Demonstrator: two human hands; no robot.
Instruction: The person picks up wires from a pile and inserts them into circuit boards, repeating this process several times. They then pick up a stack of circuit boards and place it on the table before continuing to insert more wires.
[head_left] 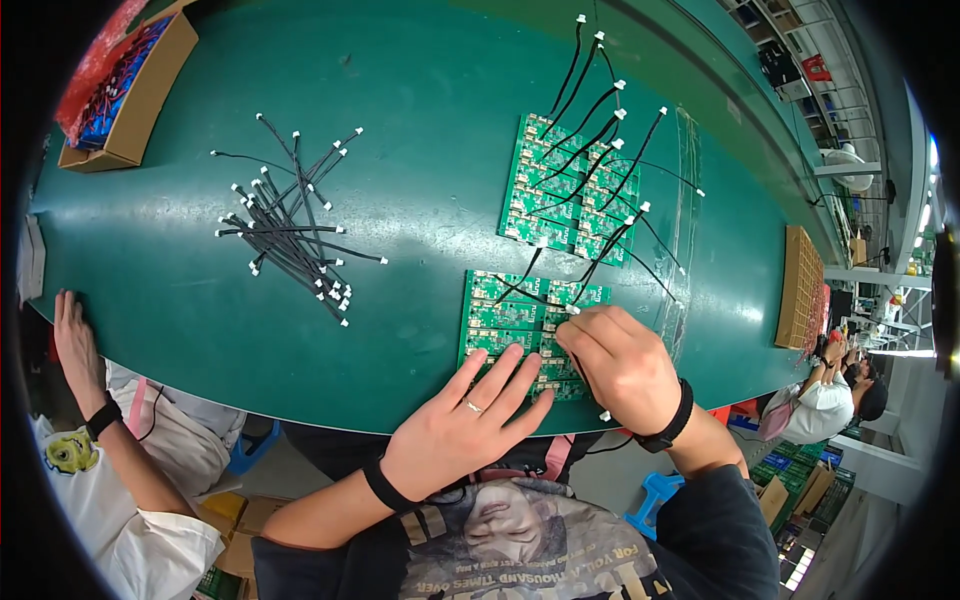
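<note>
My left hand (pixel 465 425) lies with its fingers stretched out over the near panel of green circuit boards (pixel 490 345), fingertips on its surface. My right hand (pixel 625 365) is pinched at the right part of that panel, holding a short black cable (pixel 581 371). One white plug of this cable hangs below the fingers; its other end is hidden by them. Black cables stand up from the upper part of the near panel. Beyond it lies a second green board panel (pixel 530 180), with several black cables with white plugs rising from it.
A loose heap of black cables (pixel 285 235) lies on the green table (pixel 420 130) to the left. At the far left is a cardboard box (pixel 150 100) with blue items; a brown carton (pixel 797 290) stands at the right. Another person's hand (pixel 78 340) rests at the left edge.
</note>
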